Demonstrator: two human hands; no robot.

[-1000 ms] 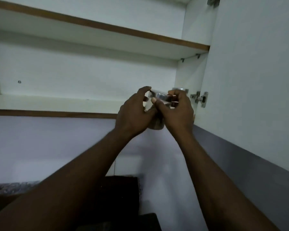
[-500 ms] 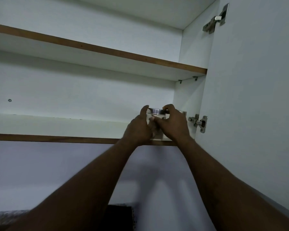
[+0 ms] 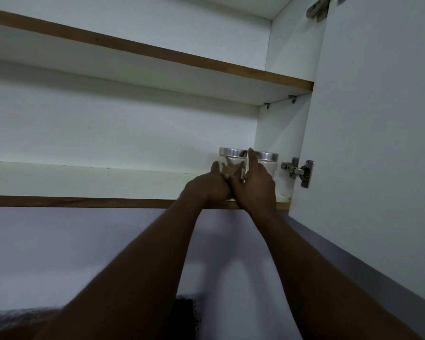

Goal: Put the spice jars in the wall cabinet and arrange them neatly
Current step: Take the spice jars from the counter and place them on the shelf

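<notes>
My left hand (image 3: 206,186) curls round the silver-lidded jar (image 3: 232,153); my right hand (image 3: 255,185) rests against its right side, forefinger straight up; the jar stands on the cabinet's lower shelf (image 3: 84,179), just beside a second jar (image 3: 268,161) in the right corner.

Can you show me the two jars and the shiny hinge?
left jar (image 3: 233,152): head view, on its metal lid.
right jar (image 3: 268,156): head view, on its metal lid.
hinge (image 3: 297,171): head view, on its metal arm.
</notes>
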